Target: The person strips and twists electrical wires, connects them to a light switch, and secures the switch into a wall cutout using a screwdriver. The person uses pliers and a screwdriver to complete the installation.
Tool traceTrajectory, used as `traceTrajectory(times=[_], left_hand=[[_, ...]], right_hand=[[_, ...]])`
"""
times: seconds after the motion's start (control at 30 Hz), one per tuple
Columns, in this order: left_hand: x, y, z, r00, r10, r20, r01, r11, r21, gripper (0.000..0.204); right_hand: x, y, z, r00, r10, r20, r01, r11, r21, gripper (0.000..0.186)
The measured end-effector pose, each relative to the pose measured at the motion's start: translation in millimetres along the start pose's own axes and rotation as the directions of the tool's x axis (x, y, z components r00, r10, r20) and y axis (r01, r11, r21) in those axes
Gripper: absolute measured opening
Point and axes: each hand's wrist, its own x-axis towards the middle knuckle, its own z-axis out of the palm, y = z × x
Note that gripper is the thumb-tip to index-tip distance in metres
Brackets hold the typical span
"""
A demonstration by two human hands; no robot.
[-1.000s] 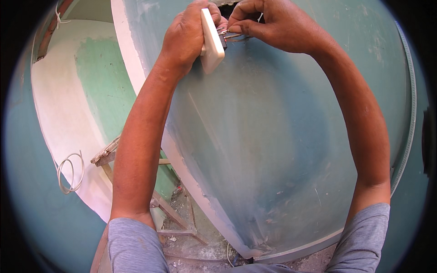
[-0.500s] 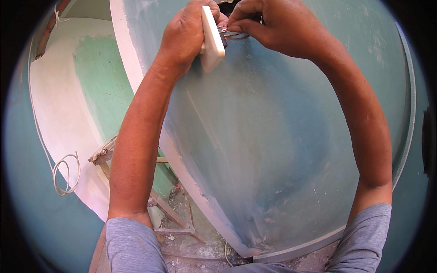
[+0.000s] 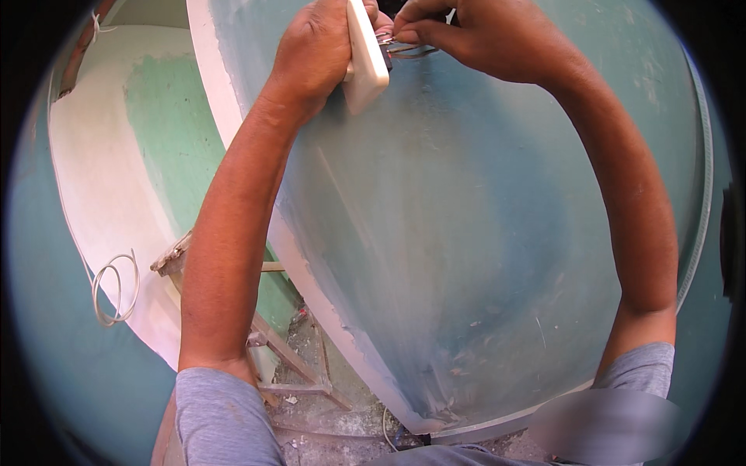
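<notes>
My left hand (image 3: 311, 46), at the top centre, grips a white switch or socket plate (image 3: 365, 58), held nearly edge-on. A dark module (image 3: 385, 56) sticks out from the back of the plate on its right side. My right hand (image 3: 486, 39) is pinched at the module, thumb and forefinger on thin wires (image 3: 415, 52) that run there; their far ends are hidden behind my fingers. A dark gap in the blue-grey wall shows at the top edge, mostly covered by my hands.
The blue-grey wall (image 3: 466, 256) fills the middle and right, with a pale edge strip. At left are a white-and-green wall (image 3: 159, 132), a hanging white cable coil (image 3: 115, 311) and a wooden trestle (image 3: 291, 359). Dusty floor (image 3: 303, 439) shows below.
Both hands and the plate sit a little higher and further right in the picture. The right hand keeps its pinch at the wires.
</notes>
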Motion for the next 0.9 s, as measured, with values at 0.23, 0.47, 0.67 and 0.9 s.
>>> traceTrajectory(times=[0.23,0.47,0.67,0.9], left_hand=[[-4.9,10.1,-4.5,0.998,0.063,-0.016,-0.063,0.997,0.044,0.051],[-5.0,11.9,-5.5,0.999,0.047,0.027,-0.046,0.998,-0.038,0.051],[-1.5,3.0,-11.6,0.997,0.075,0.011,-0.073,0.986,-0.148,0.052],[-8.3,14.6,-2.7,0.973,0.184,0.141,-0.193,0.980,0.046,0.058]], right_hand=[[10.0,-6.3,-14.0,0.999,-0.005,0.054,0.007,0.999,-0.034,0.018],[10.6,-13.3,-25.2,0.997,-0.023,0.071,0.031,0.993,-0.116,0.018],[7.3,-2.0,-21.6,1.000,-0.021,0.001,0.021,0.980,-0.198,0.015],[0.0,22.1,-7.1,0.969,-0.115,-0.217,0.091,0.989,-0.119,0.016]])
